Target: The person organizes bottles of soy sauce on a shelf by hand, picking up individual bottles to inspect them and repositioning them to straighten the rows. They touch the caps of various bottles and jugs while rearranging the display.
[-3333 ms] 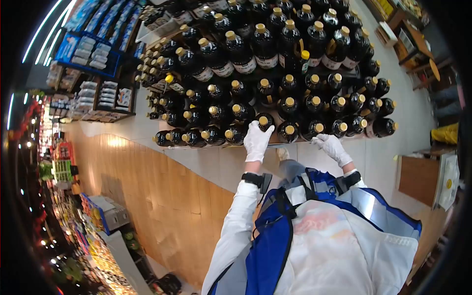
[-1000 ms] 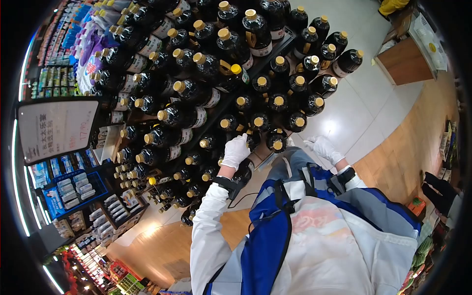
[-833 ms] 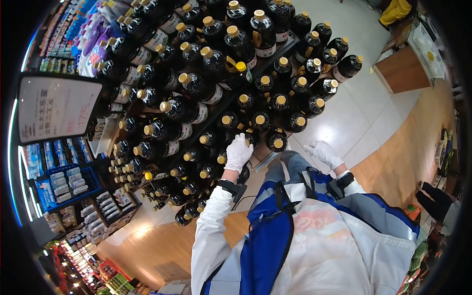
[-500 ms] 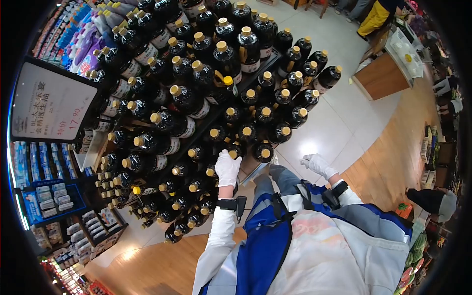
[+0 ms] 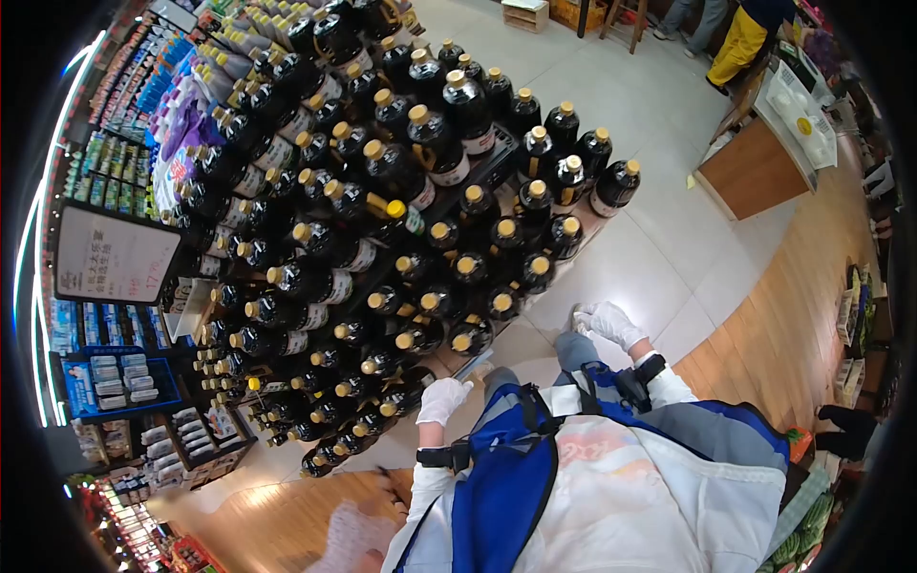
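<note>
My left hand [image 5: 443,400], in a white glove, hangs beside the front edge of a large display of dark soy sauce bottles [image 5: 472,337] with gold caps. Its back faces me, its fingers are loosely stretched, and no object shows in it. My right hand [image 5: 609,325], also gloved, hovers in front of my leg over the floor, fingers loosely bent and slightly apart, holding nothing visible. The nearest bottles stand upright in close rows on a low level. Behind them more bottles [image 5: 394,172] rise on a higher level, one with a yellow cap [image 5: 396,208].
A price sign [image 5: 117,254] stands at the left of the display, with shelves of packaged goods [image 5: 119,382] below it. A wooden-fronted counter [image 5: 750,179] is at the upper right, near a person in yellow trousers [image 5: 737,48]. At the bottom, a blurred person in light clothing [image 5: 358,535] is close by.
My left hand has left a bottle cap and come down and back toward my body. My right hand has dropped slightly closer to my leg. The view has shifted, and a person appears at the bottom.
</note>
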A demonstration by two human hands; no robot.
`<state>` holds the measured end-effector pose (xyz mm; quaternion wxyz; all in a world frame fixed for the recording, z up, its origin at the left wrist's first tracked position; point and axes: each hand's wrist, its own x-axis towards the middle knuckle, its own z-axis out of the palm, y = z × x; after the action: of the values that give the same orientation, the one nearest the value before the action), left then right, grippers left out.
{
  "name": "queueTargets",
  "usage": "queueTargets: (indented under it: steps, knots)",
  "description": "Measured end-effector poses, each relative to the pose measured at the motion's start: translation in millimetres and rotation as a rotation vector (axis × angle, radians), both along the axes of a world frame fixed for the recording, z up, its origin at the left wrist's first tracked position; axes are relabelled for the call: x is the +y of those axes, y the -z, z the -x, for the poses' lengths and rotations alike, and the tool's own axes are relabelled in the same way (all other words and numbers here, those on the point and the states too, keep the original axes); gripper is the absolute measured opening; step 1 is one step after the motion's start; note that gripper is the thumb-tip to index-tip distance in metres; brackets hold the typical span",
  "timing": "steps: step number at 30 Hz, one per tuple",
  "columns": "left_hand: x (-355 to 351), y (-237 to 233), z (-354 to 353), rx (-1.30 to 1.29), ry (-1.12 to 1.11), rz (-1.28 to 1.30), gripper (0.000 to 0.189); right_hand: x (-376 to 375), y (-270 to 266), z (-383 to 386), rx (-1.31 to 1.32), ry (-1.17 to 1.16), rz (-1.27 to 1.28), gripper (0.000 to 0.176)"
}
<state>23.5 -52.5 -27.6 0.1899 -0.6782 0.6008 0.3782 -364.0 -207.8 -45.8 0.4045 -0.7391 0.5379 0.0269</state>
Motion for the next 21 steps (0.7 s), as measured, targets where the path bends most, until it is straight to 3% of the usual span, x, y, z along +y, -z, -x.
queueTargets:
  steps: [3, 5, 7, 8, 9, 10, 12, 15, 21]
  knots:
    - [-23.9, 21.4, 46.9, 0.149, 0.04, 0.067, 0.058, -28.5, 23.7, 73.1, -0.063, -0.101, 0.099, 0.042]
    - [-70.0, 15.2, 82.5, 0.239, 0.076, 0.097, 0.058, -45.7, 18.8, 118.5, -0.058, 0.057, 0.007, 0.037]
    - [-112.8, 22.2, 111.5, 0.15, 0.353, 0.5, 0.055, -64.3, 17.6, 159.7, -0.055, 0.186, -0.053, 0.035]
    - [-143.4, -33.7, 140.7, 0.106, 0.286, 0.51, 0.055, -72.2, 21.9, 180.9, -0.054, 0.232, -0.07, 0.035]
    - [-167.3, -24.9, 147.6, 0.045, 0.195, 0.421, 0.049, -75.4, 23.0, 201.4, -0.048, 0.272, -0.092, 0.036]
    - [-189.3, -67.1, 171.5, 0.047, 0.009, 0.485, 0.045, -77.2, 21.1, 217.6, -0.056, 0.294, -0.096, 0.036]
    - [-230.6, -88.1, 190.6, 0.039, -0.145, 0.495, 0.039, -89.3, 19.5, 235.7, -0.094, 0.341, -0.088, 0.036]
    - [-283.0, -98.3, 202.4, 0.074, -0.252, 0.588, 0.033, -99.9, 48.3, 257.1, -0.162, 0.395, -0.139, 0.035]
    - [-378.5, -85.5, 212.5, 0.064, -0.192, 0.659, 0.03, -118.2, 25.4, 272.1, -0.065, 0.344, -0.118, 0.036]
